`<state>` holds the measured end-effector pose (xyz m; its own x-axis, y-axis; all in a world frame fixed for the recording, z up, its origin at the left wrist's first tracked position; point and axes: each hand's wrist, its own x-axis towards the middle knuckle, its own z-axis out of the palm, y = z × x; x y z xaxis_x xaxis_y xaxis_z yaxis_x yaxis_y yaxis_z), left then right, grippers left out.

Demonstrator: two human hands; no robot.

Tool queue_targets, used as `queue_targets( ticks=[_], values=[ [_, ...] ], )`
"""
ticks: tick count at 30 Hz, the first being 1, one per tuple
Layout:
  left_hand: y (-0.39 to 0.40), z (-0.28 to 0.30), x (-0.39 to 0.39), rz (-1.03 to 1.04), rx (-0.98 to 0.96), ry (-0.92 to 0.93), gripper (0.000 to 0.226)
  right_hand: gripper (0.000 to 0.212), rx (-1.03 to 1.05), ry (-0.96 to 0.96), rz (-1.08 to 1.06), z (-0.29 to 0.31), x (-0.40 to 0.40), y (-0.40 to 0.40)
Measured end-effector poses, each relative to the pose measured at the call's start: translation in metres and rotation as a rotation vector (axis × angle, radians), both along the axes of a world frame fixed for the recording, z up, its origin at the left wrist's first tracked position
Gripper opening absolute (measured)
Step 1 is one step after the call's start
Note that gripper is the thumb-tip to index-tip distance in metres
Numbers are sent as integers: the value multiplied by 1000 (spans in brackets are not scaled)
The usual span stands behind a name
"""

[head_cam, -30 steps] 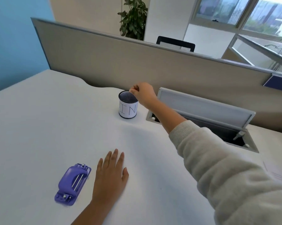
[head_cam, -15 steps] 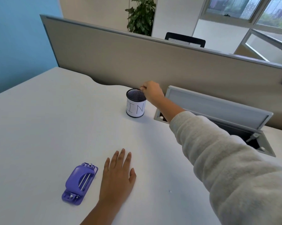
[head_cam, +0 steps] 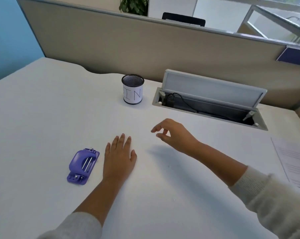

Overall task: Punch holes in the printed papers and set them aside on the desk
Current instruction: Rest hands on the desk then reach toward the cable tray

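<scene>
1. Left hand [head_cam: 119, 156] lies flat, palm down on the white desk [head_cam: 42, 109], fingers straight and slightly spread, thumb out to the right. Holds nothing.
2. Right hand [head_cam: 173, 134] hovers above the desk, just right of and a bit beyond the left hand. Fingers loosely curled, thumb and forefinger close together but nothing visible between them. Its shadow falls on the desk below it.
3. Both forearms bare, with light knit sleeves [head_cam: 266, 200] pushed up.
4. Purple hole punch [head_cam: 83, 166] sits just left of the left hand, close but not touching. Lying flat on the desk, long axis running away from the person and tilted slightly right. Rounded plastic body, two thin metal rods showing along the top, small metal fittings at both ends, flat base lip at the near end.
5. Printed papers [head_cam: 294, 163] lie flat on the desk well to the right of the right hand, past the right forearm, cut off by the frame edge. White sheet, faint lines of text, too blurred to read. Cannot tell how many sheets.
6. Mesh pen cup [head_cam: 133, 89] stands upright beyond both hands, black mesh with a white paper wrap hand-lettered "IN". Apart from both hands.
7. Cable tray [head_cam: 209, 107] set into the desk beyond the right hand, lid propped open, black cable and plug inside.
8. Beige partition [head_cam: 145, 49] runs along the far desk edge.
</scene>
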<state>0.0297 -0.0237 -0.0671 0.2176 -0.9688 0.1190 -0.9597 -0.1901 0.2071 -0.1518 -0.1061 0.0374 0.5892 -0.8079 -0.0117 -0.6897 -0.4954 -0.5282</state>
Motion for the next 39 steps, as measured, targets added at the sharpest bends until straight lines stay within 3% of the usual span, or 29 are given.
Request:
queue_targets(
  ticks=[6,11,18,25,34,39],
  values=[
    [0,-2,-1,-11,-27,39,53,15,202,63,-36,-28,-70,84],
    [1,-1,0,-26,6,41,51,17,241,69,-50,-47,-87,122],
    [4,7,-1,-37,8,58,49,22,123,150,-20,-48,-84,135],
    [4,6,-1,-46,9,46,49,16,61,104,-34,-54,-83,142],
    [4,6,0,-40,10,56,49,7,-258,168,121,-65,-78,138],
    [4,7,-1,-44,0,52,49,8,-263,170,130,-66,-75,132]
  ],
)
